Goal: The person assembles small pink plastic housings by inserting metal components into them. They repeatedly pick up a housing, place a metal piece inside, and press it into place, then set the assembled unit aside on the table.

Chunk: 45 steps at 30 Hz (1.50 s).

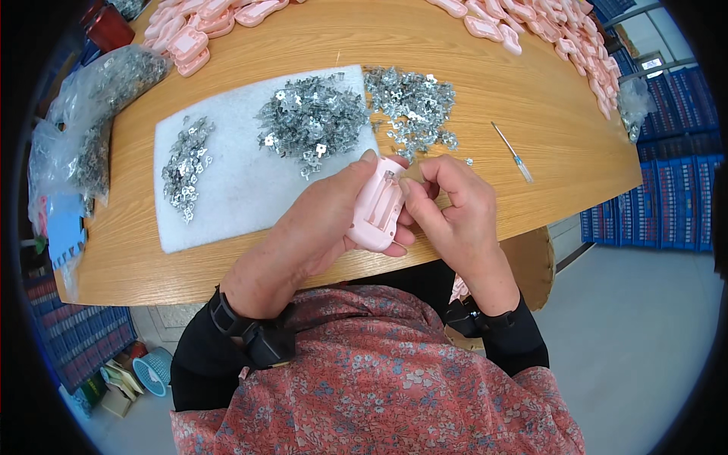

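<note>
As I look down from afar through the head view, the pale pink, rounded plastic shell (366,214) sits between the two hands, raised over the near edge of the curved, wood-grained surface (561,144), its long axis running mostly away from the wearer and its far end leaning slightly right. Its long recessed slot faces up toward me, and a small shiny metal piece (390,175) shows at the slot's far end; I cannot make out how it sits. For me everything turns on that far right-hand rim: the right grip (461,208) is nearer to it, with its thumb tip touching or just beside the shell there. Its thumb and forefinger bend toward each other, but I cannot tell whether they pinch anything. The left grip (322,201) is clasped round the shell, thumb along its left side near the far end, fingertips showing past its lower right edge, so I judge the hold steady. Ahead and to the left, a large heap of small silvery metal clips (312,114) lies on the white, padded sheet (227,212), and a second silvery heap (413,106) lies just right of it
</note>
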{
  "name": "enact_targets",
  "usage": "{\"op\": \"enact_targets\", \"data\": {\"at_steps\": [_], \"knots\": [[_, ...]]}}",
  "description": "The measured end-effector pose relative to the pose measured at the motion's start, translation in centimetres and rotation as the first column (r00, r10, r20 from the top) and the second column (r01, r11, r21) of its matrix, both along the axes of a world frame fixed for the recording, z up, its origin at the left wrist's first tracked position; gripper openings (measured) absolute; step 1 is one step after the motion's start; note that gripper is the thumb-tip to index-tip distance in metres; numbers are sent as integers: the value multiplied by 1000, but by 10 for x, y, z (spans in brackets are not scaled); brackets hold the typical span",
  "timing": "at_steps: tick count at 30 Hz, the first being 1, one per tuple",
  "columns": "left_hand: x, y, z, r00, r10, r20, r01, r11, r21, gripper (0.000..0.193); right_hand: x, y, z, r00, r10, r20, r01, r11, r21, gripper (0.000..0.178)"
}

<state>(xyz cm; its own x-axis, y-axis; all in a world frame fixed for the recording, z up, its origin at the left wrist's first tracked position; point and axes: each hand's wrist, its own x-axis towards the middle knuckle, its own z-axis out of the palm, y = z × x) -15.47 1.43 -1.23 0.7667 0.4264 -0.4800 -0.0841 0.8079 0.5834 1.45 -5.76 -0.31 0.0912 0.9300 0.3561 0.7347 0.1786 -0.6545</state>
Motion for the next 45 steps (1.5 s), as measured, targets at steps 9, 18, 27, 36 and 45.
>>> {"op": "enact_targets", "data": {"at_steps": [9, 18, 27, 36, 45], "knots": [[2, -1, 0, 999, -19, -37, 20, 999, 31, 53, -1, -3, 10, 973, 36, 227, -45, 998, 35, 13], [1, -3, 1, 998, 8, -64, -7, 1000, 8, 52, -5, -15, 12, 934, 24, 357, -51, 996, 67, 18], [2, -6, 0, 998, 37, 54, -39, 999, 29, 49, -4, -19, 4, 994, -49, -92, 38, 992, -117, 27], [-10, -6, 11, 981, -23, -193, 120, 850, 513, 35, 7, -16, 4, 567, -130, -813, -245, 916, -317, 30], [-12, -10, 8, 948, -6, -319, 289, 438, 851, 33, -2, -21, 4, 642, -81, -763, -229, 929, -291, 32]]}}
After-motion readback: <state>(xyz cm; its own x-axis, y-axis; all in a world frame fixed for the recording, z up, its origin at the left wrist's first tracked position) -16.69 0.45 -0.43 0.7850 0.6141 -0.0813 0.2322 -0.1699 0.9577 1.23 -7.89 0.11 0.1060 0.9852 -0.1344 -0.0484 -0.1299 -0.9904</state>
